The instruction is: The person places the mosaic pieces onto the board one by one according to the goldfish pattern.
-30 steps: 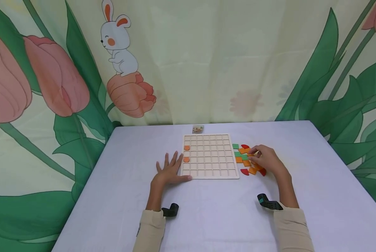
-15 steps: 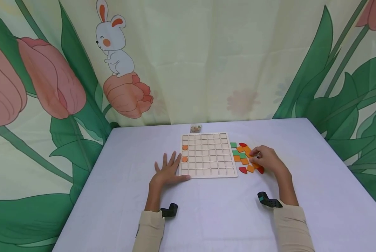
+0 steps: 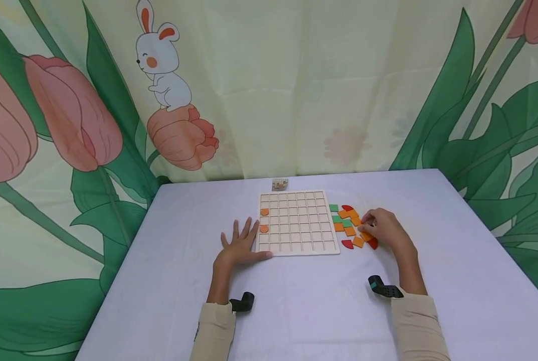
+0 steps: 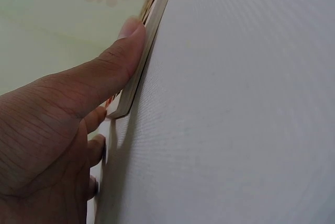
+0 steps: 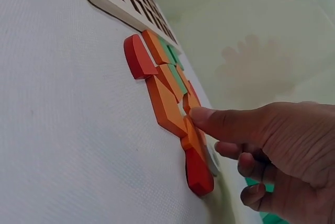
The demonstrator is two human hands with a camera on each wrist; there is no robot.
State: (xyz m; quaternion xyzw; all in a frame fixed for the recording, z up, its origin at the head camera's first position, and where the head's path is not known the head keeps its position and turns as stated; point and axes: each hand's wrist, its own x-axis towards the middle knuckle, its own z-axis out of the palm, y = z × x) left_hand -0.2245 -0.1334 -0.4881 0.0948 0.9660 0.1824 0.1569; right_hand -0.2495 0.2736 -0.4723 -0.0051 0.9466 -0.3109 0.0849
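Tiles (image 3: 350,231) are lying right of frame centre, seemingly light, stiff, best pinched edgewise. The half-curled right hand (image 3: 383,227) is touching them, its hold unclear; the splayed left hand (image 3: 239,249) is touching the board (image 3: 298,226).

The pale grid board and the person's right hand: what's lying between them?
In the head view, green pieces and orange pieces lie between the board and right hand, with red pieces at the group's near and far ends.

Matt wooden board (image 3: 298,218), smooth tiles (image 5: 166,103) (wood or plastic, unclear), woven tablecloth (image 5: 78,130), cloth backdrop (image 3: 269,100)
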